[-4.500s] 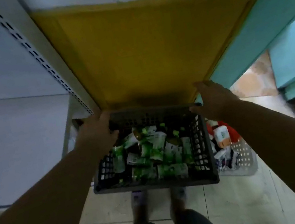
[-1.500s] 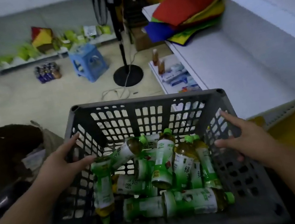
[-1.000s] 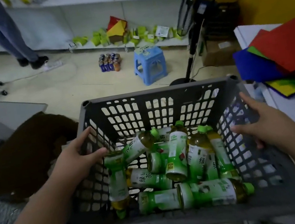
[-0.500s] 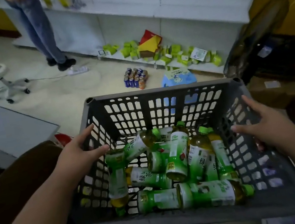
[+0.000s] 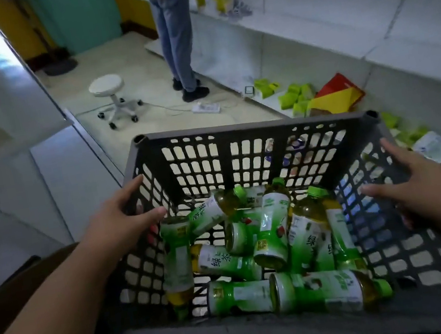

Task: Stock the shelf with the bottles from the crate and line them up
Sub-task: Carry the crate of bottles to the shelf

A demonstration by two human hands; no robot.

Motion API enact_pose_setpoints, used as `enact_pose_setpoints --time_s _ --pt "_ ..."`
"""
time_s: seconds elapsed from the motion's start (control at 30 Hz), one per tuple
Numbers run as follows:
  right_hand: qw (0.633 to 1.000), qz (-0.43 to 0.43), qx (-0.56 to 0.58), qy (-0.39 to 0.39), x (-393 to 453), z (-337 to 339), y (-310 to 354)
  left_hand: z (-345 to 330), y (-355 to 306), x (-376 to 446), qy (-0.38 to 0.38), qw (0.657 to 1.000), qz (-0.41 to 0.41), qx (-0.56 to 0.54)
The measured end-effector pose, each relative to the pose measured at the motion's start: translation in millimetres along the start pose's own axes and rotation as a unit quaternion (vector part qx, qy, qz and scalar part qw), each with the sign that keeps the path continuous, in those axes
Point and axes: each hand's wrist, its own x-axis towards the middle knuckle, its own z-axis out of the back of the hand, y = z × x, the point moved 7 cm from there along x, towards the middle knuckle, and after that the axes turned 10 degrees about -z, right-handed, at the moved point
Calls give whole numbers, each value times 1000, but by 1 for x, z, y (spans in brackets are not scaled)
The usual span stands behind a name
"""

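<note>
I carry a dark grey slatted crate (image 5: pixel 254 131) in front of me. My left hand (image 5: pixel 118 218) grips its left wall, thumb inside. On the right wall sits my right hand (image 5: pixel 399 185), fingers spread over the rim. Several green-labelled tea bottles (image 5: pixel 269 234) lie jumbled on the crate's bottom, most on their sides. White store shelves (image 5: pixel 338 37) run along the right and far side.
A person in jeans (image 5: pixel 175 36) stands by the far shelves. A white rolling stool (image 5: pixel 110 98) and a power strip (image 5: pixel 206 108) with cables are on the floor. Green packets (image 5: pixel 292 95) and coloured sheets (image 5: pixel 339 94) lie on the low shelf. A white shelf unit (image 5: pixel 2 140) stands left.
I lifted the crate off the yellow surface and turned left with it. The view has swung from the fan and blue stool to the stool, the standing person and the shelves. Both hands keep their grip.
</note>
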Motion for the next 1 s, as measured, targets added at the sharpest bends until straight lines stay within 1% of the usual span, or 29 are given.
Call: enact_pose_setpoints --time_s 0.07,0.23,0.33,0.5,0.57,0.67,0.83,0.93,1.0 --pt "1000 9 4 7 44 -5 36 1 -5 41 -18 1000 0 -13" --pt "996 72 -43 11 166 -39 134 -4 12 162 -50 998 23 -21" --pt "991 98 -84 33 238 -64 193 -5 16 238 -55 997 55 -15" --pt "989 99 -89 64 339 -88 273 11 4 353 -61 995 75 12" --pt "991 92 -61 79 382 -95 304 16 -2 399 -79 994 77 -8" --pt "988 108 -66 94 450 -111 357 18 -5 464 -94 992 81 -13" --pt "976 139 -102 135 577 -156 458 19 2 573 -150 982 114 -21" --pt "968 156 -95 174 636 -180 526 32 -12 631 -189 973 133 -30" --pt "958 174 -119 195 673 -201 574 47 -16 670 -210 967 142 -21"
